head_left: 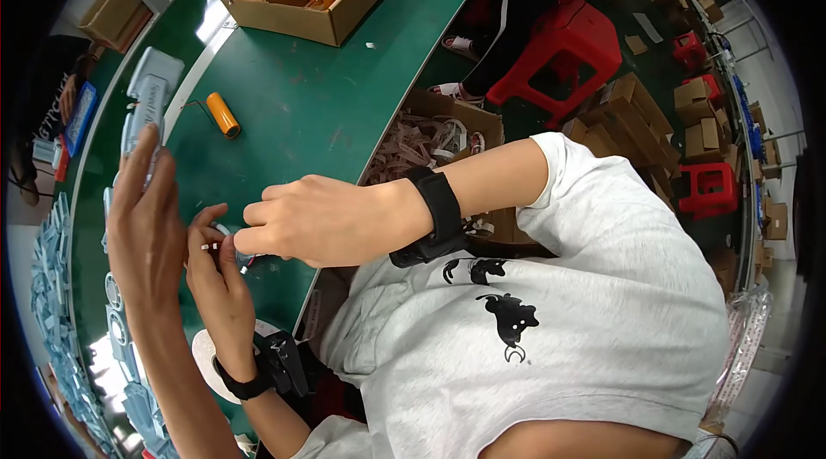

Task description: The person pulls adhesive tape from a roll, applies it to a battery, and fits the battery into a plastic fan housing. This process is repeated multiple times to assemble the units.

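Observation:
My left hand (219,274), with a black strap and device at its wrist, is closed around a small wired part at the table's near side. A small white plug (209,246) shows between its fingers, and thin red wire with another white end (244,269) sticks out below. From the right my right hand (314,220) comes over it, fingers pinched against the left fingertips. What the right fingers grip is hidden. On the green table (292,106) ahead lies an orange cylindrical battery cell (224,116) with thin leads.
A co-worker's hand (142,227) reaches past my left hand to a light blue plastic housing (153,89). A cardboard tray (297,24) of orange cells stands farther back. More blue housings (52,287) lie left. A white roll (205,356), scrap box (477,110) and red stool (594,37) are nearby.

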The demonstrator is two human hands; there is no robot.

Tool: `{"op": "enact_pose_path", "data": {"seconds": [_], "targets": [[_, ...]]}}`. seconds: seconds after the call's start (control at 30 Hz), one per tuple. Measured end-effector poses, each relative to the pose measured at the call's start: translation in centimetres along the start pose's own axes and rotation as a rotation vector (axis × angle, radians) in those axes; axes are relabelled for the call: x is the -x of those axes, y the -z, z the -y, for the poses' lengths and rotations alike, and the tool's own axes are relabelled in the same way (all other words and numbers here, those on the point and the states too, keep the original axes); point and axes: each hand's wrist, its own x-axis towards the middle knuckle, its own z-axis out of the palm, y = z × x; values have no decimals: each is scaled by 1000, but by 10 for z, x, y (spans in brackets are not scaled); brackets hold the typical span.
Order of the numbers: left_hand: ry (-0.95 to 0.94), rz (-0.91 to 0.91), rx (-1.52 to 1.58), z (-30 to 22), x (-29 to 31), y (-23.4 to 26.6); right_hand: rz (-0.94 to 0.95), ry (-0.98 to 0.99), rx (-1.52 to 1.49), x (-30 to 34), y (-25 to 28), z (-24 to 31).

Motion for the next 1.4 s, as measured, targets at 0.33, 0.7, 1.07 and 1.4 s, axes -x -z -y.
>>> {"op": "enact_pose_path", "data": {"seconds": [0.33,0.7,1.07,1.4], "targets": [[-686,139,-1426,1,-65,32,323,-22,36,-23,0,-6],[-780,507,-469,10,-77,50,485,-96,-273,-31,2,-20],[-234,-37,22,2,21,0,513,-396,-342,-10,3,-20],[15,258,76,-4,-2,6,516,-406,-354,-17,-9,-34]]}}
